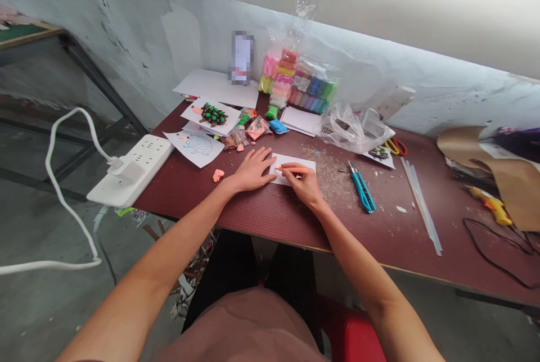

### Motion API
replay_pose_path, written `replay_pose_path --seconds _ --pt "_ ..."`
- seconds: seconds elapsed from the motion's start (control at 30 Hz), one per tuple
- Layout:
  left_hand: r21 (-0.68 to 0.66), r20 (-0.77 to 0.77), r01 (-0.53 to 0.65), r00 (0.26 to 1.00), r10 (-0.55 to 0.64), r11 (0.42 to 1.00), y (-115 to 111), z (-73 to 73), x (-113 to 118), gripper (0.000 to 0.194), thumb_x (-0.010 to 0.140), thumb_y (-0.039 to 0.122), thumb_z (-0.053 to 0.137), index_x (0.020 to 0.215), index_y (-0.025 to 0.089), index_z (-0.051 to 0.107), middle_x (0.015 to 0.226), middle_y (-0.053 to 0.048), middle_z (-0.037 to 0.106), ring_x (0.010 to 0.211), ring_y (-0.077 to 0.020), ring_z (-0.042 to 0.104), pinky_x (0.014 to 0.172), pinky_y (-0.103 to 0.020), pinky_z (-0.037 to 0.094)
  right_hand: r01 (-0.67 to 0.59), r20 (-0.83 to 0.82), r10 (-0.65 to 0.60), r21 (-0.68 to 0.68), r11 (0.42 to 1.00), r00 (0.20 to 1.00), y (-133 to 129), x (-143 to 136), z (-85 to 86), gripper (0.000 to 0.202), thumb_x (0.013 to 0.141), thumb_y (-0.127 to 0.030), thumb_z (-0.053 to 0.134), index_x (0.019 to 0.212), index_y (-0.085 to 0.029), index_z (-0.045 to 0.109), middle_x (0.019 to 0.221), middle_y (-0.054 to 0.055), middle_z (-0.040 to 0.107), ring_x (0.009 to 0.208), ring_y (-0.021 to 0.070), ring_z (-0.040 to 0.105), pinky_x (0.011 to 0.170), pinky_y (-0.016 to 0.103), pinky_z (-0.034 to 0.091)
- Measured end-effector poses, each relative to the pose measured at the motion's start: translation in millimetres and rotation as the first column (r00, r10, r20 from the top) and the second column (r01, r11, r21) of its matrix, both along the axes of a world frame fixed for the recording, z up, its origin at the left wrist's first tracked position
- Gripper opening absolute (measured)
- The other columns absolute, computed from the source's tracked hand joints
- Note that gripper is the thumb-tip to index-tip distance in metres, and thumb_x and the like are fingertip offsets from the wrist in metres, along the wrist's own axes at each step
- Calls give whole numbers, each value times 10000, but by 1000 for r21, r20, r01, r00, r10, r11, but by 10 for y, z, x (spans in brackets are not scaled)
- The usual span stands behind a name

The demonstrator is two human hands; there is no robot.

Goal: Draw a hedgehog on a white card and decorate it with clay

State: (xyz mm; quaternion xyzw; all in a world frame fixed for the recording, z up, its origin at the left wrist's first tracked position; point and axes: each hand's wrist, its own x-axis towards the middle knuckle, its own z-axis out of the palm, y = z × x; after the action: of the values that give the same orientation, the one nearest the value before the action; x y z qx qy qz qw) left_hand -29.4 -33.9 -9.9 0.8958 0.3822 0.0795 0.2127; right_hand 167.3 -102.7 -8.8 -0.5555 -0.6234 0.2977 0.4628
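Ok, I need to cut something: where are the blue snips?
The blue snips lie on the table, just right of the right hand, below the scissors.

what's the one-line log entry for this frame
left hand flat on white card | right hand holds orange stick on card

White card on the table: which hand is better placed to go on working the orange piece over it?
Right hand: it pinches the orange piece over the white card. Left hand lies flat, holding the card's left edge.
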Motion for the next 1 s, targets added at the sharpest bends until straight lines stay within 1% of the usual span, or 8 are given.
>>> replay_pose_path --seconds 0.17,0.23,0.37,0.47,0.63,0.83,1.0 --pt "5 8 3 1000 -3 1000 0 1 0 635 984 457 525 1573 221 481 1740 -107 284 1628 -306 206 1323 -528 127 10 6 -10 -4 1000 1000 4 -1 -23 324 873 -523 668 841 -252 843 1006 83 815 916 224 730 767 338 542" --pt "-3 7 5 1000 -4 1000 0 8 0 643 983 459 530 1576 216 475 1741 -110 279 1630 -302 201 1325 -520 122 17 12 -17 -8 1000 1000 3 0 -26 330 869 -520 664 838 -243 839 1001 86 813 887 216 723 737 326 531" --pt "-13 -3 -2 1000 2 1000 -4 23 3 652 980 447 540 1578 198 472 1738 -119 282 1630 -304 198 1328 -508 116 14 31 -14 -9 1000 999 -4 -5 -13 306 869 -466 652 856 -223 836 995 93 812 804 191 693 660 299 496" --pt "-7 6 3 1000 -3 1000 0 10 1 649 982 452 528 1577 197 472 1738 -120 281 1629 -309 200 1327 -516 117 20 25 -19 -12 1000 999 -8 -13 -6 301 864 -453 654 893 -213 832 1008 96 816 799 190 688 672 302 503" --pt "-3 25 8 1000 -8 1000 12 -24 -10 636 986 466 514 1577 236 467 1744 -96 273 1630 -298 200 1326 -526 118 21 9 -21 -40 999 1000 -6 -12 -17 306 837 -439 668 953 -199 818 1004 94 820 774 188 684 682 307 514" --pt "-16 -8 -4 1000 4 1000 -5 25 3 651 992 468 523 1587 211 465 1744 -109 271 1633 -305 185 1330 -512 109 16 19 -15 -67 998 1000 11 10 -2 277 822 -431 645 866 -206 801 955 82 804 775 190 670 655 300 490" --pt "-15 -10 -1 1000 1 1000 -10 36 7 661 988 459 530 1590 195 459 1743 -124 265 1634 -304 184 1327 -514 112 68 17 -67 -76 995 998 11 23 24 262 794 -426 662 842 -198 781 869 66 770 684 161 605 634 292 468"
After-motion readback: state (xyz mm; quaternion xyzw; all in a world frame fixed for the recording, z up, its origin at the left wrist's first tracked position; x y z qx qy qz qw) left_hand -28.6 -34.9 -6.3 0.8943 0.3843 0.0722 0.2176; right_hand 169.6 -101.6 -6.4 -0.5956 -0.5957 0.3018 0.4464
